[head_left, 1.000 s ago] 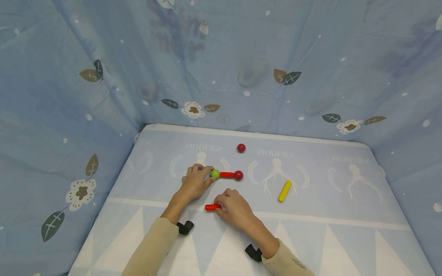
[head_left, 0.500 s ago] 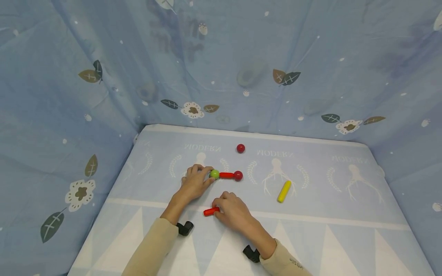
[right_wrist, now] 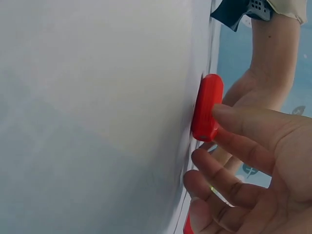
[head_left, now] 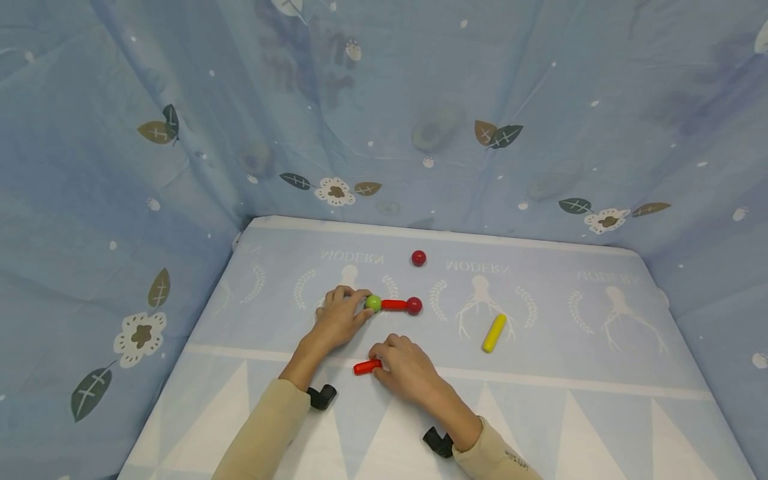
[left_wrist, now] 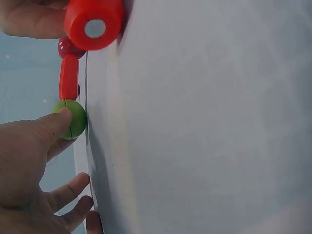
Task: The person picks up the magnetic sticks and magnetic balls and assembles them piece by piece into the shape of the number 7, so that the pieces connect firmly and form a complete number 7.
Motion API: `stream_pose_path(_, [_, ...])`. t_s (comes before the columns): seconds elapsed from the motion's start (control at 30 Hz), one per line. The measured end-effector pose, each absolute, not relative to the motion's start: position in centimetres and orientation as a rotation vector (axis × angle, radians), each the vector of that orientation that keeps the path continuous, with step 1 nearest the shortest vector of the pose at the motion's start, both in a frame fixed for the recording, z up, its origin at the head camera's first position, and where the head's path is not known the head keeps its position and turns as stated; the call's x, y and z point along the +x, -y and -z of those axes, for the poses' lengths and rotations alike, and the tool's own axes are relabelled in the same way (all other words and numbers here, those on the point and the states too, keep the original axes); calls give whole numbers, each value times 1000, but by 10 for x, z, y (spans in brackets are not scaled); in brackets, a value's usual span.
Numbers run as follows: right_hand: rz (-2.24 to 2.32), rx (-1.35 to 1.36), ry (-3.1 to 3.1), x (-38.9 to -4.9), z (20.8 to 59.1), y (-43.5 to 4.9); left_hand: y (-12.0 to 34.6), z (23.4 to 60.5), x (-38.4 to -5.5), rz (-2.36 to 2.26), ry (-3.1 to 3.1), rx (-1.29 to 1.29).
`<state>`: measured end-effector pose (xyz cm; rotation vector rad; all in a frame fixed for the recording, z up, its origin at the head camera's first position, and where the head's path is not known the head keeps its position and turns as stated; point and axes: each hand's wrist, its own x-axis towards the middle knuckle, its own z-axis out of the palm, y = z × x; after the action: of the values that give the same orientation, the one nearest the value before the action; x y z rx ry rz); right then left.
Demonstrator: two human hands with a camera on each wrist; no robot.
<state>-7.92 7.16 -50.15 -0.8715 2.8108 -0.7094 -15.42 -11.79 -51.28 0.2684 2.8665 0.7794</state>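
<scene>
Thumb and finger of my left hand (head_left: 339, 319) pinch a green ball (left_wrist: 74, 122), while the other fingers spread over the cloth. The ball is joined end to end with a red rod (head_left: 394, 305), and a dark red ball (head_left: 414, 305) sits at the rod's far end. Nearer to me, my right hand (head_left: 406, 363) pinches a second red rod (right_wrist: 208, 107) at its right part, low over the cloth. A pale round disc shows in that rod's end face in the left wrist view. The two hands are apart.
Another dark red ball (head_left: 419, 258) lies farther back. A yellow rod (head_left: 494, 333) lies slanted to the right. Black wrist devices (head_left: 322, 397) show at both wrists. Blue patterned cloth (head_left: 420, 113) hangs behind and beside the table (head_left: 570, 407).
The red rod in my right hand has tilted slightly and shifted a little toward me and left. My left hand and the joined pieces stay in place.
</scene>
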Motion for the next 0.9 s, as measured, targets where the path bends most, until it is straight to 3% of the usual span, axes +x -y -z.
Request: stream_pose_path(0.9, [991,-450,-2865,-80,482,-133,116,514,-154,-768,-2880,266])
